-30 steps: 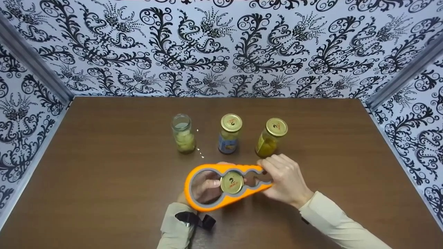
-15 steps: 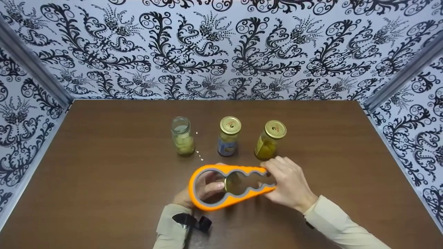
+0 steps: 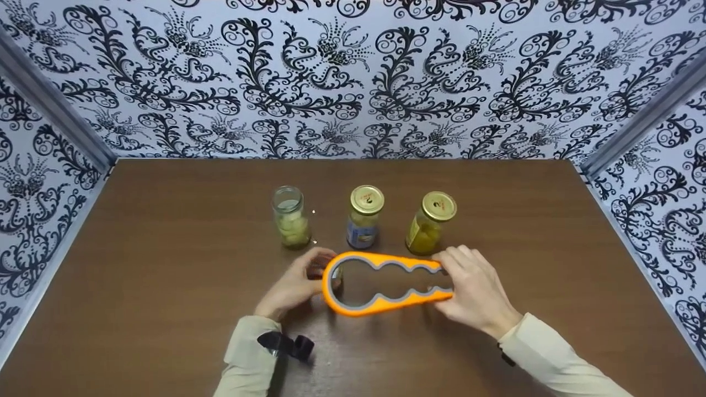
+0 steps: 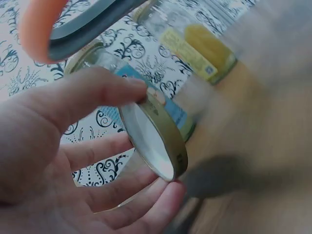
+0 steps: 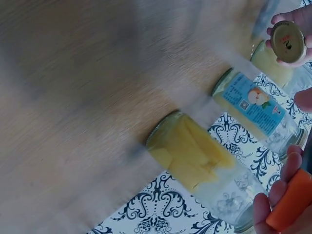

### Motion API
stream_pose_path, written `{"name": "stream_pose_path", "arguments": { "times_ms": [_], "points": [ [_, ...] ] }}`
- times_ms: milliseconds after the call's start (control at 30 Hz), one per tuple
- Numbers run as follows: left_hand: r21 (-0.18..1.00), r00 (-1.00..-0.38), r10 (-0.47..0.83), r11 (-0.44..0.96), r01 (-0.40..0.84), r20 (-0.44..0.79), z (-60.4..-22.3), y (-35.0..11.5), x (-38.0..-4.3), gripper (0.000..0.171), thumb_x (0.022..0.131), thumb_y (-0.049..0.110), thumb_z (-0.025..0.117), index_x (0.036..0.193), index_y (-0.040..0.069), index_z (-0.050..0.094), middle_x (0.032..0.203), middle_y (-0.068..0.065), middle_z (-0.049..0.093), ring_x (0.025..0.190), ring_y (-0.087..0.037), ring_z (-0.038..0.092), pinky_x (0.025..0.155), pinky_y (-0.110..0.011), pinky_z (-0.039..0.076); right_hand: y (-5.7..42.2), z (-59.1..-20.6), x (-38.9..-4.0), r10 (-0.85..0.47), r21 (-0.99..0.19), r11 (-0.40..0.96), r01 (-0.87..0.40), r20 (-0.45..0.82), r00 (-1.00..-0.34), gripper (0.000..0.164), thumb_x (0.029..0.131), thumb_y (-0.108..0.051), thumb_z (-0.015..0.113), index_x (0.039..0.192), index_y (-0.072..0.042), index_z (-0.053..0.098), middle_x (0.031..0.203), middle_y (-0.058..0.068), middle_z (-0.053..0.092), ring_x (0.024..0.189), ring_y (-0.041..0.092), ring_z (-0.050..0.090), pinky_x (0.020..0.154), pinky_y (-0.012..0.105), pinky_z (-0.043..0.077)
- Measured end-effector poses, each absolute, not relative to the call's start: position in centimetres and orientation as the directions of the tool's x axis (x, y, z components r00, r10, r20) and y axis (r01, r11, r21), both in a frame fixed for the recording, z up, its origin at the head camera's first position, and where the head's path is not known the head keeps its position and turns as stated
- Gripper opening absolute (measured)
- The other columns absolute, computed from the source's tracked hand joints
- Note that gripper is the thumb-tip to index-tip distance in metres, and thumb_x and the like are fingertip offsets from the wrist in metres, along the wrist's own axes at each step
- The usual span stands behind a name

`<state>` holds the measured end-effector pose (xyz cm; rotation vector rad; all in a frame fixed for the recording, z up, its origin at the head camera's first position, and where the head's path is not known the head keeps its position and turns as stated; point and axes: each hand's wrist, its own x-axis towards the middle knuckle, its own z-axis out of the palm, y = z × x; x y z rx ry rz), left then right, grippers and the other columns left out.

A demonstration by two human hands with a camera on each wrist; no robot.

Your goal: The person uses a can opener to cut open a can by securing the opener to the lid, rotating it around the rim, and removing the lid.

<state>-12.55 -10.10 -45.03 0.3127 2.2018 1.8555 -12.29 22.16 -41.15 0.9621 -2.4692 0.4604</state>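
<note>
My L hand point(image 3: 292, 286) pinches a gold metal lid point(image 4: 158, 136), round, thin-rimmed, white inside, tilted nr the wide loop of an orange opener point(image 3: 383, 307) w/ wavy grey lining. R hand point(image 3: 477, 289) grips its ends. Behind: open glass jar point(image 3: 294, 230) w/ pale chunks, blue-label jar point(image 3: 362, 231), capped, & yellow-label jar point(image 3: 426, 234), capped, yellow pcs inside.

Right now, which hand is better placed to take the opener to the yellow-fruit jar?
Likely your right hand: it grips the orange opener near that jar, while your left hand pinches a gold lid.
</note>
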Motion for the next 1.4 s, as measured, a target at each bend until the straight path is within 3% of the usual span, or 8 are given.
{"name": "stream_pose_path", "arguments": {
  "times_ms": [433, 667, 933, 1067, 1400],
  "points": [
    [0.93, -0.954, 0.296, 0.362, 0.065, -0.049, -44.2, -12.2, -13.0, 0.046, 0.071, -0.005, 0.073, 0.114, -0.001, 0.058, 0.108, -0.016, 0.06, 0.091, -0.033, 0.058, 0.08, -0.04, 0.043, 23.9, -41.4, -12.4, -0.544, -0.111, 0.73, -0.674, 0.503, -0.672, 0.051, 0.043, -0.011, 0.074, 0.092, -0.008, 0.06, 0.079, -0.003, 0.053, 0.072, 0.015, 0.042, 0.063, 0.031, 0.036],
    [0.853, -0.982, 0.161, 0.522, -0.004, -0.103, -44.2, -13.1, -13.0, 0.047, 0.064, -0.005, 0.074, 0.108, 0.004, 0.063, 0.103, -0.012, 0.057, 0.094, -0.031, 0.051, 0.081, -0.04, 0.04, 24.5, -41.6, -12.6, -0.527, -0.118, 0.75, -0.65, 0.488, -0.696, 0.051, 0.044, -0.011, 0.076, 0.093, -0.007, 0.061, 0.08, -0.003, 0.054, 0.073, 0.016, 0.043, 0.064, 0.031, 0.037],
    [0.79, -0.984, 0.045, 0.602, -0.11, -0.172, -44.1, -13.3, -13.1, 0.051, 0.059, -0.008, 0.073, 0.106, 0.006, 0.061, 0.108, -0.018, 0.049, 0.107, -0.039, 0.039, 0.088, -0.051, 0.037, 24.3, -41.0, -11.6, -0.456, -0.231, 0.768, -0.597, 0.457, -0.764, 0.053, 0.046, -0.009, 0.082, 0.095, -0.007, 0.063, 0.08, -0.004, 0.056, 0.074, 0.012, 0.048, 0.063, 0.031, 0.039],
    [0.764, -0.99, 0.007, 0.637, -0.104, -0.14, -44.3, -13.0, -13.2, 0.052, 0.056, -0.009, 0.075, 0.104, 0.006, 0.06, 0.107, -0.019, 0.047, 0.105, -0.04, 0.038, 0.087, -0.052, 0.036, 24.2, -40.8, -11.1, -0.429, -0.271, 0.772, -0.574, 0.444, -0.787, 0.053, 0.046, -0.009, 0.083, 0.096, -0.009, 0.063, 0.081, -0.003, 0.058, 0.074, 0.01, 0.049, 0.065, 0.031, 0.04],
    [0.698, -0.995, -0.033, 0.711, -0.087, -0.091, -44.6, -12.2, -12.8, 0.056, 0.057, -0.006, 0.081, 0.109, 0.003, 0.061, 0.112, -0.023, 0.044, 0.104, -0.042, 0.037, 0.084, -0.051, 0.035, 24.4, -41.4, -11.0, -0.466, -0.188, 0.772, -0.608, 0.484, -0.741, 0.052, 0.045, -0.01, 0.081, 0.093, -0.009, 0.061, 0.077, -0.004, 0.054, 0.073, 0.011, 0.044, 0.061, 0.03, 0.037]
  ]
}}
